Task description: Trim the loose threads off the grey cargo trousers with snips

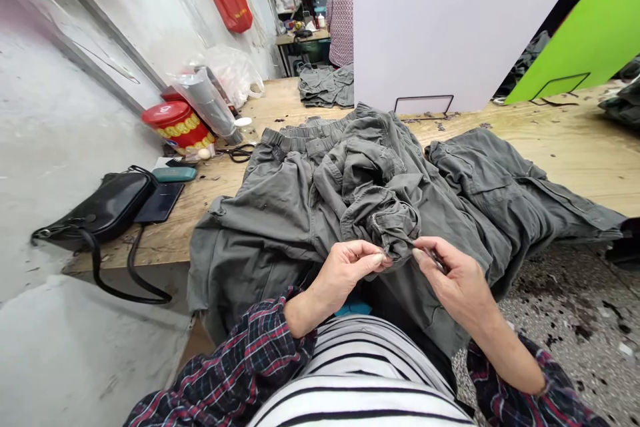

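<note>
Grey trousers (280, 207) with an elastic waistband lie bunched over the table's front edge. My left hand (353, 267) pinches the edge of a gathered trouser leg between thumb and forefinger. Close beside it, my right hand (447, 270) has thumb and forefinger pressed together at the same gathered edge. Something small and dark shows under the curled fingers of the right hand, too hidden to name. The rest of the cloth is folded up in a heap just beyond both hands.
More grey trousers (490, 180) lie at right. A black handbag (105, 207), a red tin (175, 123) and black-handled scissors (239, 152) stand or lie at left. A white board (430, 27) and a green board (575, 40) rise behind. A person (341, 27) is at the back.
</note>
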Available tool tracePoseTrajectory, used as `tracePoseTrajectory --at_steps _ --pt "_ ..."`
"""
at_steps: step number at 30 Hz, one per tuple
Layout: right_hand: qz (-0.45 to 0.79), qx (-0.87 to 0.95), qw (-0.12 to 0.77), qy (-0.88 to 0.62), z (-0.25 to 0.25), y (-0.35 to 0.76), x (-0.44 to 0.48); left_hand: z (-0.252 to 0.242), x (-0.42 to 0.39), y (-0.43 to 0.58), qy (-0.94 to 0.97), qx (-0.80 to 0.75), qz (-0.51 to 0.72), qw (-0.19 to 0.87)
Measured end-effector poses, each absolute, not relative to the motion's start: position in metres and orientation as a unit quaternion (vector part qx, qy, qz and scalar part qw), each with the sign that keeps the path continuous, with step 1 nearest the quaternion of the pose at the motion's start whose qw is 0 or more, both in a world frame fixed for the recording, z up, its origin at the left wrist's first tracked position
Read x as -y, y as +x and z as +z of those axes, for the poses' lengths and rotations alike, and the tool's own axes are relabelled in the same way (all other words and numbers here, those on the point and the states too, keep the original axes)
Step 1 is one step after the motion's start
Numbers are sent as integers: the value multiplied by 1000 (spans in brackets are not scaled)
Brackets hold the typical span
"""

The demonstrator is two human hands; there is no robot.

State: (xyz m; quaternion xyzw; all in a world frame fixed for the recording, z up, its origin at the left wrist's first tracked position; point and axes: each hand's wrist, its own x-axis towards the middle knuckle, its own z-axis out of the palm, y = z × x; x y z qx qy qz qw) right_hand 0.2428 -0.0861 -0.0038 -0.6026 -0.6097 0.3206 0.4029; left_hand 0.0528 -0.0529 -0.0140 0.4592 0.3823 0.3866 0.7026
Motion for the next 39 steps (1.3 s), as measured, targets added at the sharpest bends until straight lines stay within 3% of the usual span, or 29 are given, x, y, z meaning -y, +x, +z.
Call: tracePoseTrajectory --at_steps 6,9,16,39 --pt "697 411 396 -435 5 228 108 -19 52 55 467 -373 399 695" --pt "778 339 364 -384 2 219 105 -17 53 56 491 -382 396 675" --pt "803 331 318 -381 -7 220 99 -18 52 54 518 -386 392 655" --pt "782 385 305 -384 -16 220 88 -26 48 54 467 -353 407 701"
